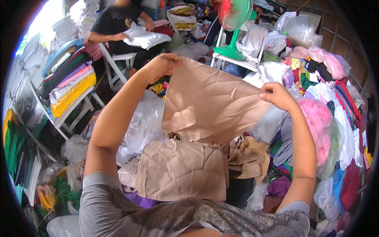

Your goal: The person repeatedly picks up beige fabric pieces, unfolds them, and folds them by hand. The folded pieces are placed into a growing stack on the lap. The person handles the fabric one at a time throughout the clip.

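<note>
Beige cloth [209, 102] between both grips

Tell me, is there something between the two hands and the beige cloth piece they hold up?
Nothing visible. The left hand pinches the upper left corner of the beige cloth piece and the right hand pinches its right corner, both touching it directly. A folded beige stack lies below it.

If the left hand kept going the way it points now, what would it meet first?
Probably the green fan on the white stand. The left hand, gripping the beige cloth, points up and away toward it; depth is unclear.
</note>
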### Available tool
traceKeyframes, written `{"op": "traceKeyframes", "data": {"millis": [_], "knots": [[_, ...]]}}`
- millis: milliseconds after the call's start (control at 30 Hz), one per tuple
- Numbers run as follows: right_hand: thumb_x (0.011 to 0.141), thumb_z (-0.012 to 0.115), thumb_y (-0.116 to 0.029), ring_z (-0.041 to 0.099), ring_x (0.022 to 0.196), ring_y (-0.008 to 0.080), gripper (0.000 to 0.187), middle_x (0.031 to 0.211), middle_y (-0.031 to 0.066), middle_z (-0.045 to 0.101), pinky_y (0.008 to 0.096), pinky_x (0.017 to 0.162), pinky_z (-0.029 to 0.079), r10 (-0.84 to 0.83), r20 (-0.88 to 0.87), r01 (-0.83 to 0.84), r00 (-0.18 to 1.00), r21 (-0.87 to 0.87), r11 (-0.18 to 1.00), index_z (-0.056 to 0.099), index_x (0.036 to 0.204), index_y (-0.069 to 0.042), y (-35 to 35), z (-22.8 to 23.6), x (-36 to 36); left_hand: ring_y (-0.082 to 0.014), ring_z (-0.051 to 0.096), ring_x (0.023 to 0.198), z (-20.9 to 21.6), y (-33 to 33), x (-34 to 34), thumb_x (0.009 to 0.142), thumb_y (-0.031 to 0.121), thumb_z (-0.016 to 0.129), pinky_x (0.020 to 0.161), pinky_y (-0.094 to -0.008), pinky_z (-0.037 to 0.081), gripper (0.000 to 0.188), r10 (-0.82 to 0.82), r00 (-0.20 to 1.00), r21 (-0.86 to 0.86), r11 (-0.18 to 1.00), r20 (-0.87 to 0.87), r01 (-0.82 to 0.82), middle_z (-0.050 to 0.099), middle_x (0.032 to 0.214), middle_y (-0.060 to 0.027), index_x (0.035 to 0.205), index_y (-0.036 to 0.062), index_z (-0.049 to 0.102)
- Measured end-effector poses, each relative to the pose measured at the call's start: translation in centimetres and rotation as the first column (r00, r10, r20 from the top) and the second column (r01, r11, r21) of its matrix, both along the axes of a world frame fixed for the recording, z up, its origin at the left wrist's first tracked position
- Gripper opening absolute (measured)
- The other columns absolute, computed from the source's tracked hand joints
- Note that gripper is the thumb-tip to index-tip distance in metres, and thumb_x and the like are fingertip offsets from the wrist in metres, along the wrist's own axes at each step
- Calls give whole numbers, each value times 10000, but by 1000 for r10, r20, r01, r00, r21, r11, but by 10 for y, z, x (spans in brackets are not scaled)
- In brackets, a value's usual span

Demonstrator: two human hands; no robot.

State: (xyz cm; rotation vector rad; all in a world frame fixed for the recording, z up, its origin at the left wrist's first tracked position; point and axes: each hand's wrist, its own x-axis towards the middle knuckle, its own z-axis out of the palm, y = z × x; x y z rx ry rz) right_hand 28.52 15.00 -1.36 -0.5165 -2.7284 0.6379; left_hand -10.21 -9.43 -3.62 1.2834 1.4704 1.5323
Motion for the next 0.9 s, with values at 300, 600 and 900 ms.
{"op": "traceKeyframes", "data": {"millis": [300, 600, 900], "knots": [[909, 669, -91, 541, 726, 79, 120, 872, 3, 639, 260, 674, 446, 12, -390, 66, 921, 186, 980, 671, 998, -9, -30, -40, -18, -60, 620, 847, -9, -64, -8, 924, 175, 667, 704, -250, 505, 292, 270, 890, 51, 961, -368, -270, 683, 948, -14, 1147, -14, 678], [915, 705, -178, 686, 867, 174, 171, 1072, 116, 710, 273, 733, 538, 175, -309, -292, 935, -389, 874, 686, 967, -17, -138, -126, 64, -123, 679, 783, -108, -233, 81, 859, 76, 714, 684, -235, 536, 214, 155, 986, -390, 913, 62, -119, 732, 917, -76, 1054, -6, 745], [775, 746, 8, 714, 911, 260, 124, 951, 124, 728, 355, 812, 554, 330, -87, -315, 940, -592, 742, 693, 887, 3, -190, -174, 89, -196, 708, 948, -175, -302, 93, 773, 230, 818, 927, -327, 528, 422, 78, 927, -596, 785, 367, 170, 750, 1028, -143, 1062, -66, 730]]}}
